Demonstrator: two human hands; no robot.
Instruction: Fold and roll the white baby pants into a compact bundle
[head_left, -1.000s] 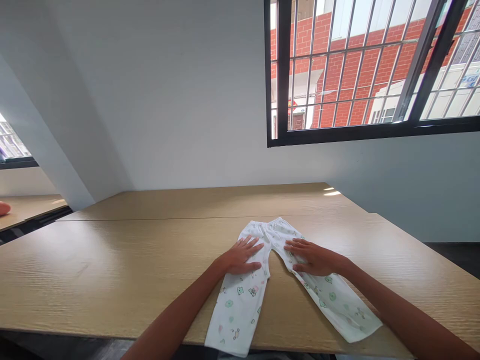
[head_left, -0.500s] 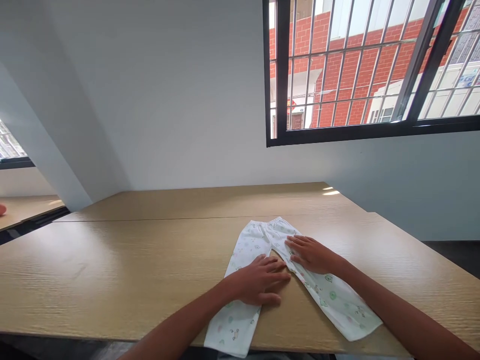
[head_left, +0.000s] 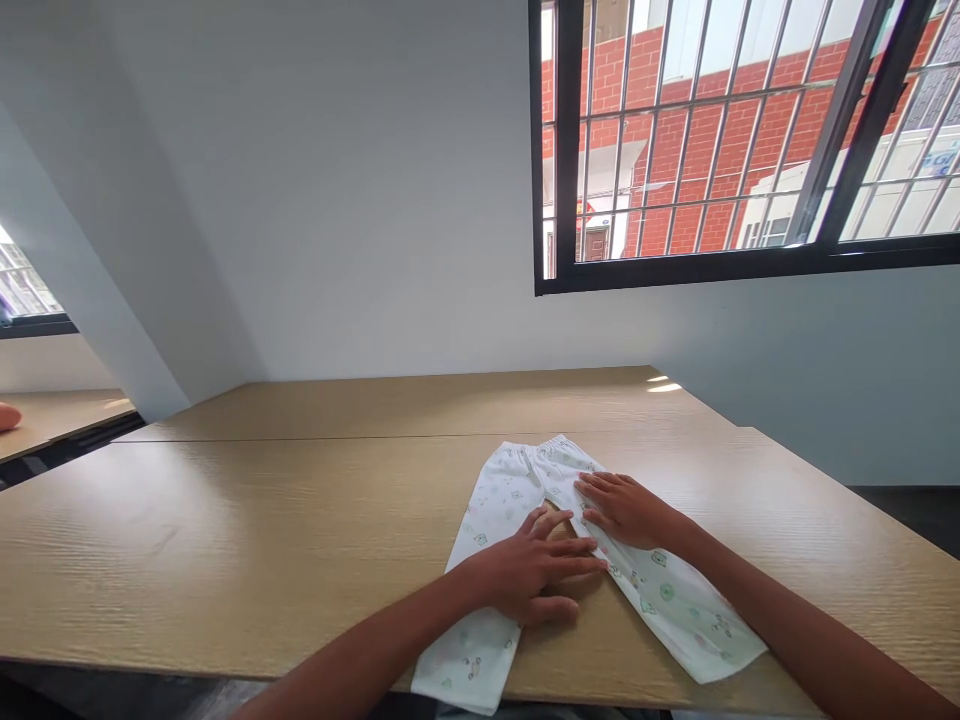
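Far right, through the barred window (head_left: 739,135): blue lettering (head_left: 940,163) on a pale wall (head_left: 904,170) outside. I make out what looks like a capital G; the strokes beside it run too small and blurred for me to read. Same window, lower left: a red patch (head_left: 586,208) above a brown door (head_left: 596,244) outside. Whether it carries characters I cannot tell from my end; too small on my feed.
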